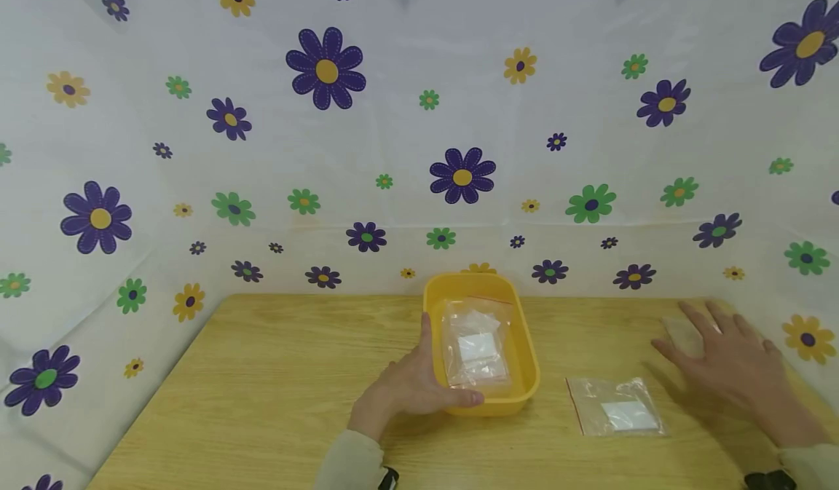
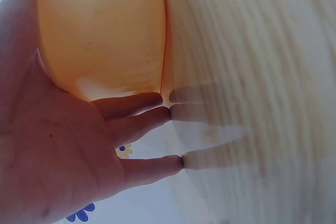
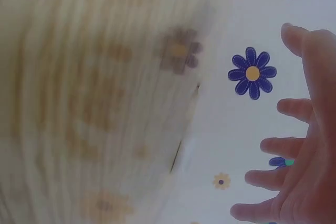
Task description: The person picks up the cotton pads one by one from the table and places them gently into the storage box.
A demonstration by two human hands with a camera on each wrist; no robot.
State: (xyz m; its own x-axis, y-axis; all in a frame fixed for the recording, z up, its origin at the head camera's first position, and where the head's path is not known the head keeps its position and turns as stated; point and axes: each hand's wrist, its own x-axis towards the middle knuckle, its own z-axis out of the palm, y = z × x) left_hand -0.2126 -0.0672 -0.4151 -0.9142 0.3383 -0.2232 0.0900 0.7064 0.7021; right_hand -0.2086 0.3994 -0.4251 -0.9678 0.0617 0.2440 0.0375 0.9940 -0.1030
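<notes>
A yellow plastic basin [image 1: 531,362] stands at the middle of the table, with clear zip bags [image 1: 452,355] holding white pieces inside it. At its front left corner rests my left hand [image 1: 409,384], thumb along the front rim and fingers along the left side. In the left wrist view those fingers [image 2: 149,166] are straight, their tips at the tabletop. My right hand [image 1: 737,362] hovers over the table's right side, fingers spread, holding nothing. Between the basin and this hand lies a clear zip bag [image 1: 590,402] with a red strip and a white rectangular piece [image 1: 631,416].
The wooden table [image 1: 275,373] reaches back to a white curtain [image 1: 393,133] printed with purple, green and yellow flowers, which also runs along both sides. A pale patch [image 1: 682,336] shows by the right fingertips; I cannot tell what it is.
</notes>
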